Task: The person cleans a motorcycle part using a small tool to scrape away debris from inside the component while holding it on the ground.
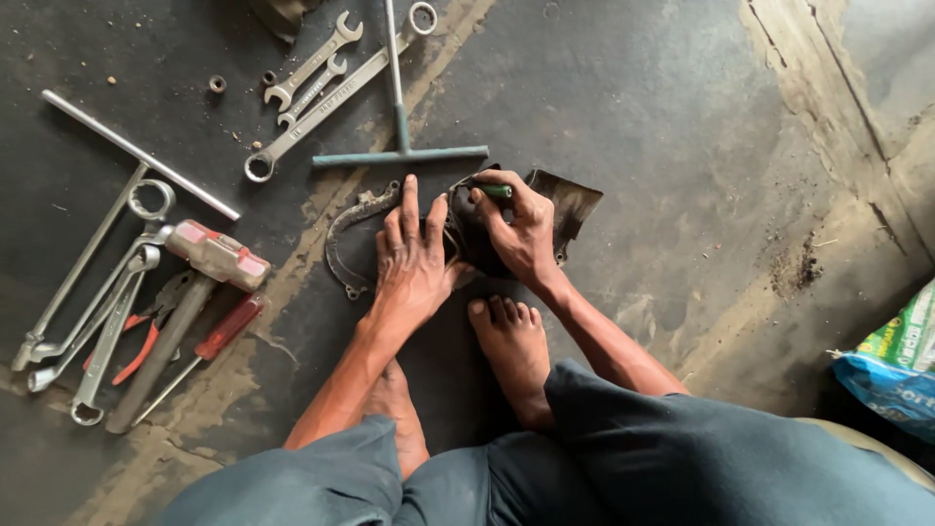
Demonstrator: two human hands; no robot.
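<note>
Left hand [409, 258] flat, fingers spread, pressing black rubber sheet [570, 205] beside metal gasket [343, 229]; right hand [516, 229] clenched around green-handled tool [495, 191] on sheet.

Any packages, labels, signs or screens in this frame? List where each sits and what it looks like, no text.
Printed sack: at the right edge on the floor, cut off by the frame; crumpled, green on top, blue and white below, with printing on it.
Hammer: left among the tools, red and pale head casing that may carry a label; too small to tell.
No signs or screens in view.
</note>
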